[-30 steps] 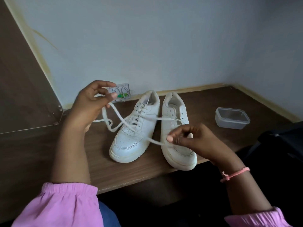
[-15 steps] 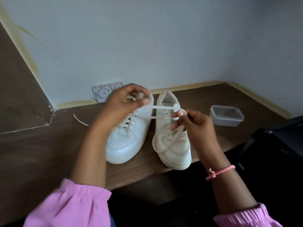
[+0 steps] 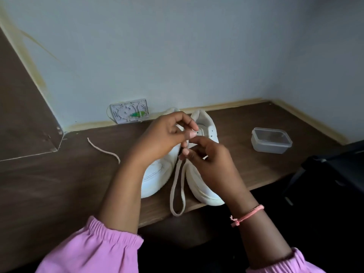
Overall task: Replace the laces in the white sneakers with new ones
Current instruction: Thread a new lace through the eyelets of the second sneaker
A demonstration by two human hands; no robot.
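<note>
Two white sneakers stand side by side on the brown desk (image 3: 59,174), toes toward me: the left sneaker (image 3: 155,178) and the right sneaker (image 3: 204,190). My left hand (image 3: 163,138) and my right hand (image 3: 208,160) meet above them, both pinching a white lace (image 3: 178,192). The lace hangs down from my fingers in a long loop between the two shoes, reaching past the desk's front edge. My hands hide most of the eyelets. The right sneaker's upper eyelets look bare.
A loose piece of white lace (image 3: 104,150) lies on the desk to the left. A lidded clear plastic box (image 3: 270,139) sits to the right. A small white panel (image 3: 129,110) leans against the wall. Something black (image 3: 334,170) is at the right edge.
My hands came together from far apart, gathering the stretched lace over the shoes. The lace now hangs as a long loop, and a lace end lies on the desk at left.
</note>
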